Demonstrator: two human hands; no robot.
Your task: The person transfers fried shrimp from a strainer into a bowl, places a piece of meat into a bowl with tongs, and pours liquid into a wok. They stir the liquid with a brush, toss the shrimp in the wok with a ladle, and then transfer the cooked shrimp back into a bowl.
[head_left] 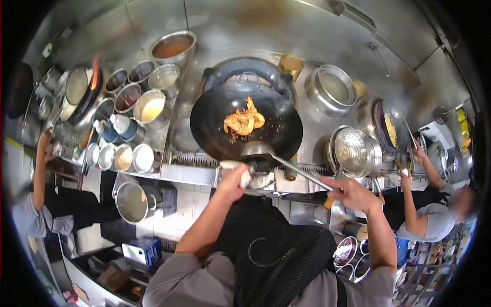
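A black wok (207, 120) sits tilted toward me on the burner. Large reddish-orange prawns (245, 122), coated in bits of seasoning, lie in its middle. My left hand (231, 185) is closed around a whitish cloth (245, 178) at the wok's near edge; the handle beneath is mostly hidden. The long handle of a metal ladle (294, 166) is in my right hand (355, 194), fingers wrapped round its end. The ladle's bowl rests inside the wok's near side, close below the prawns.
Sauce and seasoning pots (152, 108) crowd the counter at left. At right stand a perforated strainer (352, 152) and a steel pot (335, 87). Co-workers (432, 217) (38, 207) work at other woks on both sides. A flame (95, 74) burns far left; a stockpot (133, 202) stands low left.
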